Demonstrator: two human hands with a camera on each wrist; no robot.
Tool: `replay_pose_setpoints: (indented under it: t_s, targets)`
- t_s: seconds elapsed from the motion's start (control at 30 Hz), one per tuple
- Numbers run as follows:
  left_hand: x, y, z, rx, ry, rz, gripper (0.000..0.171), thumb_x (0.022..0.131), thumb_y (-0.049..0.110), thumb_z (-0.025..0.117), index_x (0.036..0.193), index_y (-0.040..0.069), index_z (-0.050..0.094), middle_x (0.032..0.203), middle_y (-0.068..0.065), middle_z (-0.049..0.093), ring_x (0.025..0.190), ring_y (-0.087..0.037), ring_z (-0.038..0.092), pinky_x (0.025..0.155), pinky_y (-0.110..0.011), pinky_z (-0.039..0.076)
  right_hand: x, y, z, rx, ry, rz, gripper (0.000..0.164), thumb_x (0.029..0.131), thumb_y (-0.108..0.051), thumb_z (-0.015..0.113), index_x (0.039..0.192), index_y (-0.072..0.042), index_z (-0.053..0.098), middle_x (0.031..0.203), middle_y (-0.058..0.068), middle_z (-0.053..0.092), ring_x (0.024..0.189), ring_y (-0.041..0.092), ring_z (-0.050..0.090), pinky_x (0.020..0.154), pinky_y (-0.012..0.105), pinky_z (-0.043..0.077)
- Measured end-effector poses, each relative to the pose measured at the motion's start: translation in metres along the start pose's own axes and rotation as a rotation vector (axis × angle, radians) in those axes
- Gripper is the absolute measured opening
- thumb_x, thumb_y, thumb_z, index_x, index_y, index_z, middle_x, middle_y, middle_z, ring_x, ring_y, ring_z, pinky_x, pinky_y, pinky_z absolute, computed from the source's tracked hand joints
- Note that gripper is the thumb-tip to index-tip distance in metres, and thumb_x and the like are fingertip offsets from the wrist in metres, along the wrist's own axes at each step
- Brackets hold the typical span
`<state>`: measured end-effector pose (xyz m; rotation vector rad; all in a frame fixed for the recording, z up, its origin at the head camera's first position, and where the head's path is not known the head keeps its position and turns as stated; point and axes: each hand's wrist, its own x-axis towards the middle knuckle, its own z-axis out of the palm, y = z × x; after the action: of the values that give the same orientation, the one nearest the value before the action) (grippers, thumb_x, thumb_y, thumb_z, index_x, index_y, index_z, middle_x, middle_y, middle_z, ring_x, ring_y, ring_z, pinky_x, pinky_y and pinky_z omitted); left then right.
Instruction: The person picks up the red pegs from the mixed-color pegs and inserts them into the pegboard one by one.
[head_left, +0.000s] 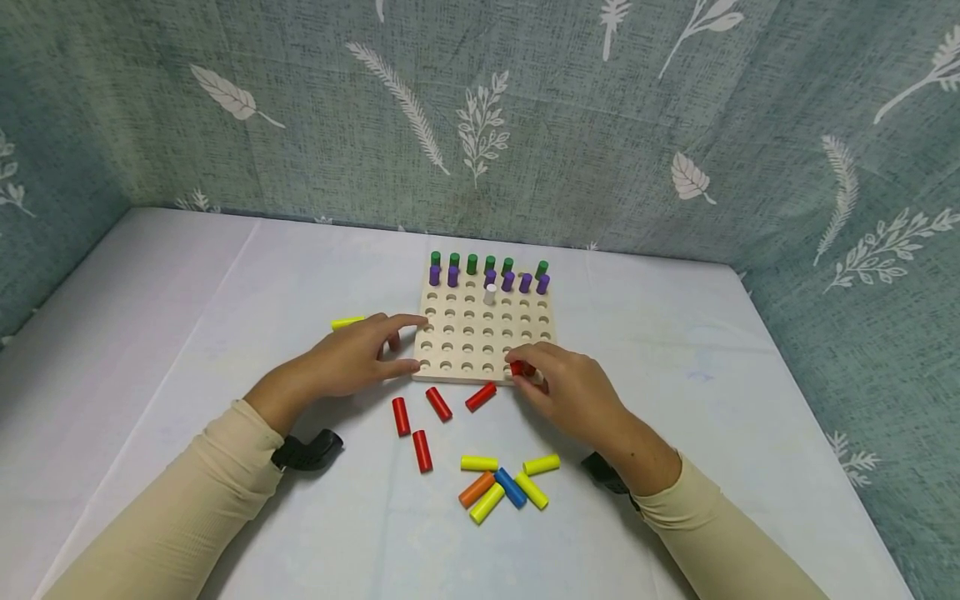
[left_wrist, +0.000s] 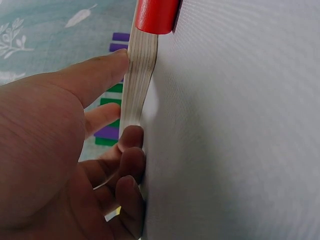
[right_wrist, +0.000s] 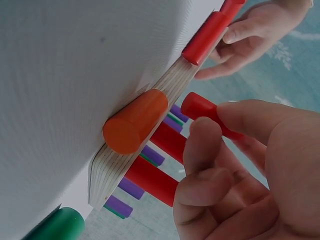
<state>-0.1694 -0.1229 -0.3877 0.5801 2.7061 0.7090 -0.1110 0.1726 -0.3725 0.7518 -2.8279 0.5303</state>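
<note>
A pale wooden pegboard (head_left: 457, 380) with rows of round holes lies on the table. Green pegs (head_left: 472, 264) stand along its far row, purple pegs (head_left: 507, 282) in the row before, then one white peg (head_left: 490, 294). My left hand (head_left: 362, 357) rests at the board's left edge, thumb by the near corner and index finger farther back. Over the near right corner, my right hand (head_left: 577, 392) pinches a red peg (right_wrist: 200, 107) between thumb and fingers. In the right wrist view, two red pegs (right_wrist: 154, 181) stand in the board under that hand, partly covered by its fingers.
Several loose red pegs (head_left: 422, 451) lie before the board. Nearer me are yellow pegs (head_left: 479, 462), an orange peg (head_left: 476, 490) and a blue peg (head_left: 511, 488). Another yellow peg (head_left: 347, 322) lies behind my left hand. A loose green peg (right_wrist: 57, 225) shows below my right wrist.
</note>
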Motion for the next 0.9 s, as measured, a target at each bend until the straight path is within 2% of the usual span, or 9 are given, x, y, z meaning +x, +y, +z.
replay_pose_setpoints:
  t_s: [0.67, 0.9]
  targets:
    - [0.0011, -0.0008, 0.0003, 0.008, 0.006, 0.015, 0.071, 0.09, 0.038, 0.075, 0.152, 0.025, 0.042, 0.108, -0.008, 0.062, 0.082, -0.019, 0.053, 0.066, -0.03, 0.043, 0.0006, 0.0017, 0.0026, 0.008, -0.025, 0.031, 0.03, 0.088, -0.016, 0.077, 0.117, -0.014, 0.069, 0.107, 0.0, 0.073, 0.082, 0.013, 0.064, 0.071, 0.025, 0.053]
    - [0.0014, -0.0004, 0.0002, 0.003, 0.001, 0.006, 0.072, 0.089, 0.039, 0.075, 0.152, 0.026, 0.042, 0.109, -0.009, 0.062, 0.084, -0.019, 0.053, 0.067, -0.03, 0.044, 0.0009, 0.002, 0.0029, 0.011, -0.033, 0.035, 0.029, 0.088, -0.016, 0.078, 0.115, -0.013, 0.069, 0.102, 0.0, 0.073, 0.08, 0.013, 0.063, 0.069, 0.025, 0.052]
